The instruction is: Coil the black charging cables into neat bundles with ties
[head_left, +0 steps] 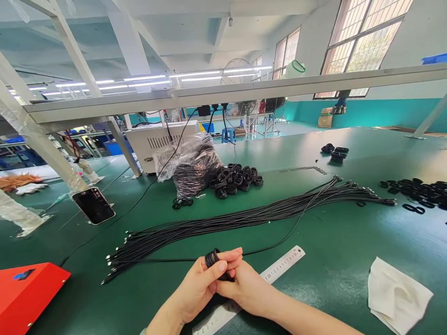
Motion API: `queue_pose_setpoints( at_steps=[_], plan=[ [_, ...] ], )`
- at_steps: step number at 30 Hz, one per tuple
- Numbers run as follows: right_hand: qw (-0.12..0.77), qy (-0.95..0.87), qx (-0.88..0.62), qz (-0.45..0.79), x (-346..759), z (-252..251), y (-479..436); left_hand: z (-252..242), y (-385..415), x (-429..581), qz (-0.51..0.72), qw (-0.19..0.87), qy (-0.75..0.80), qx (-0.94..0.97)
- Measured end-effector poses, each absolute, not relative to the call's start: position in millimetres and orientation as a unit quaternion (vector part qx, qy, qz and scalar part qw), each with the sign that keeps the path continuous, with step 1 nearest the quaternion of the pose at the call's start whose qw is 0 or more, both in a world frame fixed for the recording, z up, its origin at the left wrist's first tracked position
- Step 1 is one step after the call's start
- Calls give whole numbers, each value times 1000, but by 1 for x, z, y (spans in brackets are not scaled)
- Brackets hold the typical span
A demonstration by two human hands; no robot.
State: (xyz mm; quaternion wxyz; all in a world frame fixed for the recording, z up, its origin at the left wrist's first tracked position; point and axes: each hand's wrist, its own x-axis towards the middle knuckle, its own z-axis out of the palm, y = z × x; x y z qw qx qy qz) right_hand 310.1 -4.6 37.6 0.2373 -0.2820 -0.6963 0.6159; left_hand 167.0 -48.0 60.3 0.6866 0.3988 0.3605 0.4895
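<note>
- Left hand (197,288) is curled shut, thumb and fingers pinching a small stack of black rubber rings (213,258) from the left
- Right hand (244,288) is closing on the same stack from the other side, fingers wrapped under it, fingertips touching left hand
- Stack is sitting between both hands, just above the table, not resting on it
- Thin black cable (174,259) is running in behind the hands; cannot tell if it goes through the rings
- Long steel ruler (282,265) is lying on the green table (331,279) right under the hands
- Long bundle of black metal-tipped cables (244,223) is stretching across the table just ahead
- Heap of black rubber rings (235,179) is sitting beside a clear plastic bag of black rings (190,165), farther ahead
- White cloth (394,295) is lying to the right, red box (24,291) to the left
</note>
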Motion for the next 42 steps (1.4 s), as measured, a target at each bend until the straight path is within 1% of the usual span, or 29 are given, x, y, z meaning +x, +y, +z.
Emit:
queue_pose_setpoints(
  at_steps=[5, 11, 16, 19, 22, 24, 27, 31, 34, 37, 39, 42],
  plan=[
    [213, -690, -297, 625, 310, 40, -5, 57, -46, 168, 500, 703, 357, 358],
    [218, -653, -247, 682, 317, 52, -5, 57, -47, 166, 496, 772, 260, 302],
    [186, -669, -258, 672, 319, 50, -4, 60, -48, 168, 496, 743, 311, 325],
    [175, -690, -234, 662, 319, 48, -3, 63, -49, 164, 469, 742, 332, 346],
    [198, -734, -213, 614, 319, 45, -1, 62, -49, 157, 446, 742, 331, 375],
    [201, -774, -249, 547, 318, 41, 0, 59, -48, 153, 453, 731, 331, 390],
    [166, -807, -326, 463, 316, 35, 3, 56, -46, 153, 463, 724, 342, 380],
    [130, -811, -390, 415, 314, 34, 6, 62, -46, 161, 450, 734, 354, 365],
    [115, -816, -419, 382, 314, 40, 4, 69, -47, 168, 463, 697, 391, 383],
    [101, -819, -439, 356, 315, 45, 2, 70, -47, 173, 476, 623, 466, 409],
    [97, -819, -447, 346, 315, 45, 1, 68, -47, 175, 476, 558, 515, 444],
    [107, -820, -440, 349, 312, 42, -2, 64, -50, 179, 464, 427, 593, 500]
  ],
)
